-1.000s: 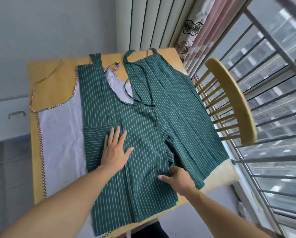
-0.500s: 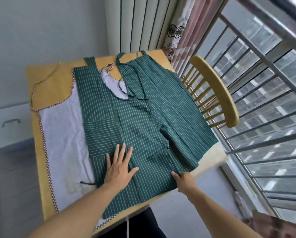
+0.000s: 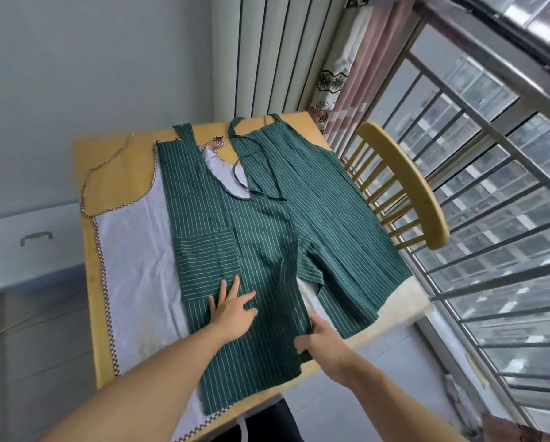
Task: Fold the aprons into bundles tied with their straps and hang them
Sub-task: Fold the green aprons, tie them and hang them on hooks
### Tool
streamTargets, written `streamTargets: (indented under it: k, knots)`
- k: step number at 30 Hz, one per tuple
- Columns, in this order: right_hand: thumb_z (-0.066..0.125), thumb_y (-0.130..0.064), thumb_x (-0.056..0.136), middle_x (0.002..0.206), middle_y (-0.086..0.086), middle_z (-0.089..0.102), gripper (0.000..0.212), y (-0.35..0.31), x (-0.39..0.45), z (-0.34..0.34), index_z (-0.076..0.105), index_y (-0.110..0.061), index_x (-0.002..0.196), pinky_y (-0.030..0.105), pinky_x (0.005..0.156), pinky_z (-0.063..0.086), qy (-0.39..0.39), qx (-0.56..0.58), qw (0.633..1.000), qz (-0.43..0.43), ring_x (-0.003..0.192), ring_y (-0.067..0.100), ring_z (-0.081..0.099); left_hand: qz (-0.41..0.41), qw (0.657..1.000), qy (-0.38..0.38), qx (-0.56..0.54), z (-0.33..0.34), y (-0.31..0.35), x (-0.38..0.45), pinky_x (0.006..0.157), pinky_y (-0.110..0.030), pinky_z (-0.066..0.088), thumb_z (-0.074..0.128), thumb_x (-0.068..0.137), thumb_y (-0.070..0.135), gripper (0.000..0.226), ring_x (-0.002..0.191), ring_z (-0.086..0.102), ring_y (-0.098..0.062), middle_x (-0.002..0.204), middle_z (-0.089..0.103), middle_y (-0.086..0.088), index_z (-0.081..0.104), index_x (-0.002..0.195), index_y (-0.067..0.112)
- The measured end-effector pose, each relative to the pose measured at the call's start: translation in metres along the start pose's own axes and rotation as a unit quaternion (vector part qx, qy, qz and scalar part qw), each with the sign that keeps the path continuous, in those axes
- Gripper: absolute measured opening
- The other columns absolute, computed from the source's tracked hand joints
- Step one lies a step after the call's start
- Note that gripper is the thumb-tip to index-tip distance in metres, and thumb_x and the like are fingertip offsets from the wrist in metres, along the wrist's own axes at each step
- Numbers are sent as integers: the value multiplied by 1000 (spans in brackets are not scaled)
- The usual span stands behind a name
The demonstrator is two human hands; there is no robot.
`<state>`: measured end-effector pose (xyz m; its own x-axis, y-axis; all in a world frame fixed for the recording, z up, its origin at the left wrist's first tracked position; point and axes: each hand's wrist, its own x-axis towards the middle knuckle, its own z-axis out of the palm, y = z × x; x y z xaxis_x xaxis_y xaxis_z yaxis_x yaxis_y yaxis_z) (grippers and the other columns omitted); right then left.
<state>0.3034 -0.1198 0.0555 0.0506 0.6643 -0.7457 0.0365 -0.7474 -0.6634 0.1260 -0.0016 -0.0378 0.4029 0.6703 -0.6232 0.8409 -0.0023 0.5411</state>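
A green white-striped apron (image 3: 267, 224) lies spread on a wooden table (image 3: 114, 154), its thin straps (image 3: 254, 145) looped over the bib at the far end. It covers part of a white apron (image 3: 136, 266) with checked trim, which shows at the left. My left hand (image 3: 232, 309) presses flat on the green apron just below its pocket. My right hand (image 3: 323, 342) pinches the edge of a green flap near the table's front edge, and a patch of white fabric shows beside that flap.
A yellow wooden chair (image 3: 407, 186) stands against the table's right side, with a metal window railing (image 3: 490, 250) behind it. A ribbed radiator (image 3: 267, 52) and curtains are at the back. A grey cabinet (image 3: 28, 244) with a handle sits left of the table.
My left hand slid down the green apron toward the near edge. My right hand moved left with the flap's edge, drawing it over the middle and baring white fabric underneath.
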Motion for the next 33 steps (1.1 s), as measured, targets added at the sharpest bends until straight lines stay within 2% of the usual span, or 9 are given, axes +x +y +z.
streamTargets:
  k: [4, 8, 12, 15, 18, 25, 28, 30, 33]
  knots:
    - [50, 6, 78, 127, -10, 67, 90, -14, 13, 68, 40, -49, 149, 31, 86, 54, -112, -213, 965, -109, 106, 16, 66, -101, 920, 148, -348, -48, 7, -15, 108, -37, 38, 40, 106, 50, 50, 137, 48, -30, 151, 52, -10, 57, 143, 21]
    - [57, -14, 87, 137, 2, 62, 86, -8, 32, 116, 21, -54, 154, 28, 80, 38, -170, -436, 882, -65, 119, 29, 60, -158, 822, 146, -528, -88, -13, -18, 117, -49, 34, 43, 81, 86, 96, 140, 44, -34, 156, 45, -9, 46, 151, 21]
    - [58, -39, 100, 147, 2, 54, 54, 3, 51, 133, 38, -48, 149, 34, 101, 40, -222, -453, 863, 19, 129, 21, 53, -155, 854, 187, -460, -87, -40, -16, 115, -47, 37, 69, 82, 67, 95, 140, 43, -30, 159, 40, -7, 35, 155, 17]
    - [64, -57, 89, 119, -7, 69, 48, 3, 52, 125, 57, -41, 134, 34, 95, 51, -160, -454, 877, -7, 110, 17, 63, -169, 863, 184, -438, -81, -47, -8, 119, -47, 32, 71, 88, 55, 99, 149, 33, -31, 165, 29, -8, 19, 161, 13]
    - [62, -50, 93, 110, -9, 69, 42, 6, 59, 107, 59, -34, 132, 34, 89, 56, -40, -444, 894, -44, 99, 14, 66, -177, 864, 212, -422, -82, -44, -3, 107, -39, 39, 58, 103, 34, 69, 129, 53, -25, 147, 51, -9, 26, 158, 5]
    - [59, -34, 100, 123, -6, 59, 38, -47, 109, 68, 52, -28, 137, 32, 80, 55, 50, -384, 919, -81, 94, 16, 66, -175, 851, 254, -425, -105, -56, 26, 115, -40, 35, 57, 104, 31, 66, 147, 37, -29, 163, 33, -9, 28, 159, 9]
    - [59, -32, 100, 126, -8, 60, 42, -83, 138, 63, 48, -30, 141, 35, 84, 56, 69, -368, 923, -91, 93, 15, 68, -160, 853, 281, -410, -119, -54, 40, 84, -29, 50, 63, 100, 28, 53, 103, 61, -18, 130, 60, 1, 45, 147, 10]
    - [55, -31, 102, 128, -7, 58, 47, -110, 159, 64, 40, -32, 147, 38, 85, 55, 84, -353, 925, -112, 97, 15, 67, -146, 863, 304, -376, -126, -53, 52, 60, -20, 43, 64, 100, 26, 41, 71, 52, -4, 100, 60, 14, 51, 136, 14]
    - [49, -22, 104, 122, -5, 61, 59, -149, 198, 65, 25, -36, 156, 43, 79, 57, 116, -353, 919, -130, 99, 19, 65, -124, 884, 315, -323, -131, -48, 71, 58, -15, 41, 65, 99, 24, 44, 69, 50, 5, 113, 63, 9, 47, 139, 24]
